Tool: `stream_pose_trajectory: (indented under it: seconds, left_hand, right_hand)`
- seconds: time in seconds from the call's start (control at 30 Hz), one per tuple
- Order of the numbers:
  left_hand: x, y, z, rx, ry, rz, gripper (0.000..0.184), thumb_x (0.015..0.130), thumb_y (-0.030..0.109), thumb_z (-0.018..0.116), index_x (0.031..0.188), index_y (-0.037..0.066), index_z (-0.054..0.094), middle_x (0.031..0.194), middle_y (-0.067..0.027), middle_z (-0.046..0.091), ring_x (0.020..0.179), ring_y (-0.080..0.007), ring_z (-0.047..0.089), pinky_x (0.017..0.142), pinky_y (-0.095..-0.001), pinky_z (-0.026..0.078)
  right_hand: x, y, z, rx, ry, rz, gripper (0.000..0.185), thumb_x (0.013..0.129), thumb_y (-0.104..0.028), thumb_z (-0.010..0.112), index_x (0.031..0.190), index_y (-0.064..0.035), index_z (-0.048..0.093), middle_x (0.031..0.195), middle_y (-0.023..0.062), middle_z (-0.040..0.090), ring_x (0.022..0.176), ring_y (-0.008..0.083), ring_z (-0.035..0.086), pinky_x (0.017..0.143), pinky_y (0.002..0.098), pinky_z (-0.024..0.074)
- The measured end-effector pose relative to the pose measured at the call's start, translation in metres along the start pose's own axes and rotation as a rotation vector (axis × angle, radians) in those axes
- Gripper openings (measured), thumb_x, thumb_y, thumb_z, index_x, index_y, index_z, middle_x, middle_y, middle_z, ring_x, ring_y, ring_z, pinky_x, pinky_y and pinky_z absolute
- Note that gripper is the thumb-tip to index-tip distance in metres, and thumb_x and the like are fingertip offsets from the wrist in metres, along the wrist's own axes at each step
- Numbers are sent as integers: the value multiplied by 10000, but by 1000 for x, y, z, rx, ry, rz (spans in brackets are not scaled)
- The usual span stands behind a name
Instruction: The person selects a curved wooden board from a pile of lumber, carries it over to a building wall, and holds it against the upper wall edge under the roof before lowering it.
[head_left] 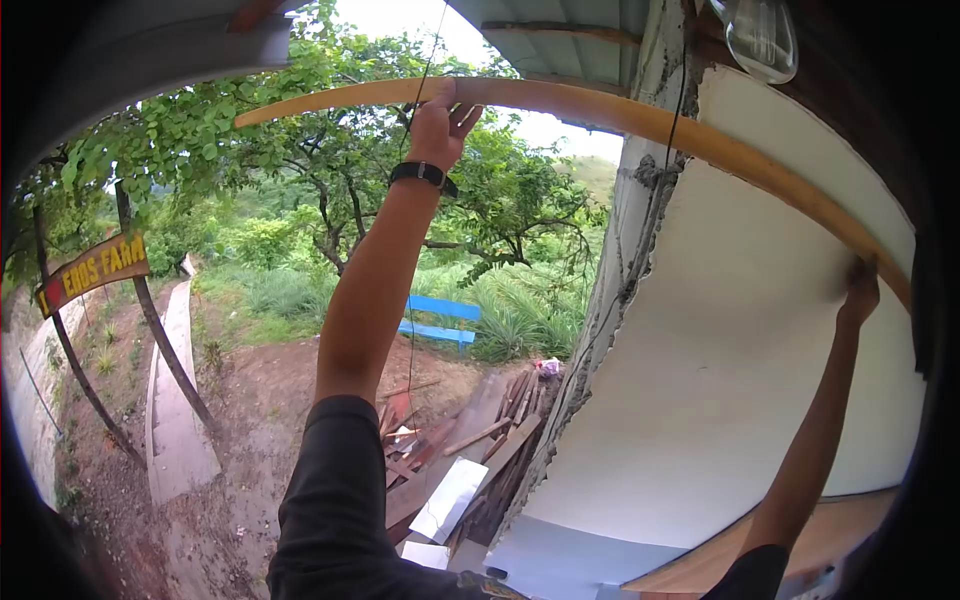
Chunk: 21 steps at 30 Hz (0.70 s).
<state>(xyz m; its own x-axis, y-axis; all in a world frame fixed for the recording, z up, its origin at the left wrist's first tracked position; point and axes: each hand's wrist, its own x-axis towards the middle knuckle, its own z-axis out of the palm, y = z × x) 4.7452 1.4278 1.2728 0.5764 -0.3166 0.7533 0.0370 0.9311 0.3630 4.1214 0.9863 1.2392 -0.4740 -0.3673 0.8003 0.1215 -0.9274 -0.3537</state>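
A long wooden board [600, 108], bowed in this wide view, stretches overhead from the trees at left to the wall panel at right. My left hand [440, 125], with a black watch [420, 174] at the wrist, is raised and closed on the board's lower edge left of its middle. Out at the right, my right hand [860, 292] grips the lower edge near the other end; its fingers are partly in shadow. The board passes in front of the rough concrete post [632, 225] and the pale wall panel [720, 340].
A thin dark wire [411, 330] hangs beside my left arm. A clear bulb [762, 38] hangs at upper right. Below lie a pile of scrap wood [505, 420] and a white sheet [449, 500]. Beyond are a blue bench [440, 318] and a wooden sign [95, 270] on posts.
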Motion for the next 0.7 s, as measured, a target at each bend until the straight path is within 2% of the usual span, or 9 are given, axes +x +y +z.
stream_pose_trajectory:
  seconds: [0.03, 0.13, 0.17, 0.2, 0.3, 0.53, 0.6, 0.67, 0.7]
  left_hand:
    - [1, 1, 0, 8, 21, 5, 228, 1000, 223, 544, 1142, 45, 531, 1092, -98, 617, 1054, -248, 609, 957, -419, 537]
    - [1, 0, 0, -42, -13, -6, 234, 1000, 211, 540, 1138, 24, 522, 1115, -129, 598, 1090, -289, 588, 1006, -493, 505]
    - [2, -2, 0, -100, -43, 4, 235, 1002, 192, 526, 1137, 0, 511, 1147, -161, 585, 1139, -329, 566, 1039, -536, 478]
    - [3, -4, -1, -131, -93, 29, 286, 1011, 196, 505, 1187, -29, 501, 1130, -162, 583, 1086, -349, 596, 972, -544, 535]
    - [-7, -6, 1, -140, -69, 6, 284, 1022, 210, 465, 1157, -40, 484, 1141, -201, 593, 1125, -389, 583, 998, -561, 514]
    - [-73, -31, -52, -117, 124, -79, 278, 1012, 223, 493, 1147, -20, 486, 1107, -194, 586, 1105, -360, 572, 995, -552, 515]
    - [-104, -35, -73, -65, 203, -125, 281, 1011, 235, 498, 1145, -12, 494, 1126, -195, 574, 1107, -351, 565, 999, -554, 508]
    - [-135, -41, -101, -2, 214, -135, 289, 1013, 252, 499, 1154, 0, 510, 1207, -198, 534, 1129, -357, 547, 995, -567, 488]
    - [-153, -43, -115, 12, 219, -192, 289, 1013, 252, 499, 1154, 0, 510, 1207, -198, 534, 1129, -357, 547, 995, -567, 488]
  right_hand:
    - [0, 5, 0, 21, -24, -172, 395, 1001, -375, 537, 1024, -19, 705, 816, 13, 653, 683, 95, 568, 595, 243, 487]
    - [-16, -42, 14, 87, 56, 154, 380, 997, -365, 543, 883, -33, 688, 708, 7, 588, 635, 103, 534, 552, 258, 456]
    - [-7, -33, 11, 35, 70, 244, 366, 1008, -299, 539, 1272, -60, 619, 834, 19, 606, 713, 86, 547, 618, 236, 476]
    - [-6, -26, 9, 80, 62, 199, 357, 1000, -339, 548, 1198, -62, 655, 814, 20, 606, 683, 90, 539, 592, 239, 463]
    - [-23, -63, 15, 127, 47, 282, 315, 986, -334, 567, 940, -34, 649, 810, 58, 635, 708, 128, 602, 626, 269, 526]
    - [-79, -108, -19, 349, 16, 550, 325, 948, -262, 616, 1086, 31, 590, 1001, 97, 631, 928, 164, 612, 766, 281, 557]
    - [-118, -130, -38, -97, -55, 420, 497, 923, -301, 657, 1246, 49, 516, 1133, 123, 595, 1092, 231, 562, 836, 366, 552]
    - [-167, -145, -57, -957, 88, -55, 745, 876, -435, 703, 1393, 12, 407, 1273, 159, 530, 1201, 346, 494, 927, 510, 495]
    - [-207, -172, -54, -1043, 11, -454, 853, 824, -508, 717, 1425, -12, 373, 1338, 174, 485, 1258, 397, 434, 981, 555, 432]
